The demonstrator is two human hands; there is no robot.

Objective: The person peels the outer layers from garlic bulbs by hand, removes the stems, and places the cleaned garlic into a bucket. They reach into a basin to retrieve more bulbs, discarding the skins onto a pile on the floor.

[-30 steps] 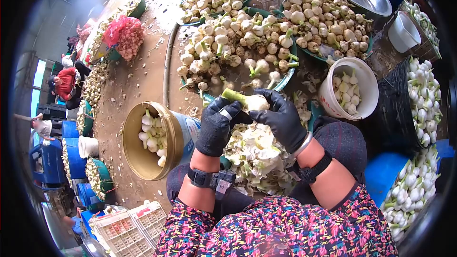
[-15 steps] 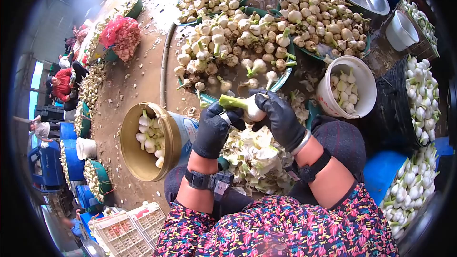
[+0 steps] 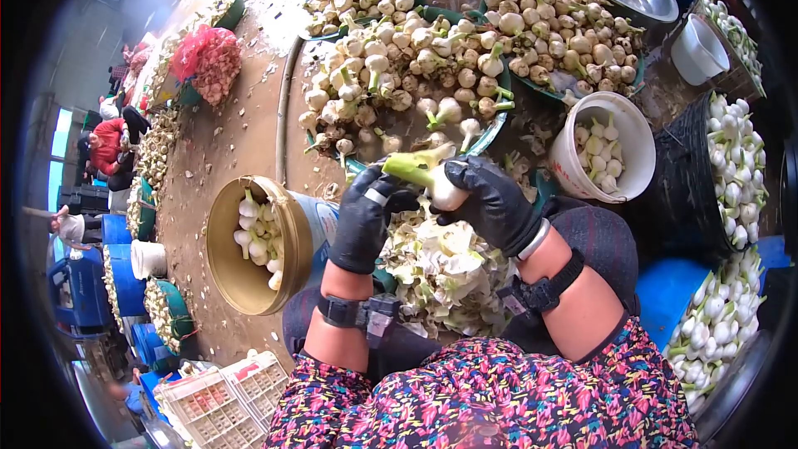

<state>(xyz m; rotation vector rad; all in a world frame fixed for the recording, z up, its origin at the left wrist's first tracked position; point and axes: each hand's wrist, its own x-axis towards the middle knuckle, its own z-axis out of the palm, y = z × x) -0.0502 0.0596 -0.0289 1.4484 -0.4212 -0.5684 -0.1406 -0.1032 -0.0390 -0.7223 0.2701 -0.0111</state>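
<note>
Between my two gloved hands is a garlic bulb (image 3: 449,193), white, with its thick green stem pointing left. My right hand (image 3: 492,206) is closed round the bulb from the right. My left hand (image 3: 362,220) has its fingers curled at the stem. A loose flap of pale skin stands up along the top of the stem. Right below my hands lies a heap of garlic peelings (image 3: 445,274). Just beyond them is a wide green-rimmed tub (image 3: 490,135) with unpeeled garlic bulbs (image 3: 391,58).
A tan bucket (image 3: 218,262) with cleaned bulbs leans at left; a white bucket (image 3: 569,154) holds more at right. A black basket (image 3: 677,175) of white bulbs stands far right. A hose (image 3: 285,116) crosses the floor. People (image 3: 108,145) sit at far left.
A flap of outer skin has lifted away from the stem and now stands above it. The bulb has tilted slightly downward in my right hand. My left hand has shifted a little left.
</note>
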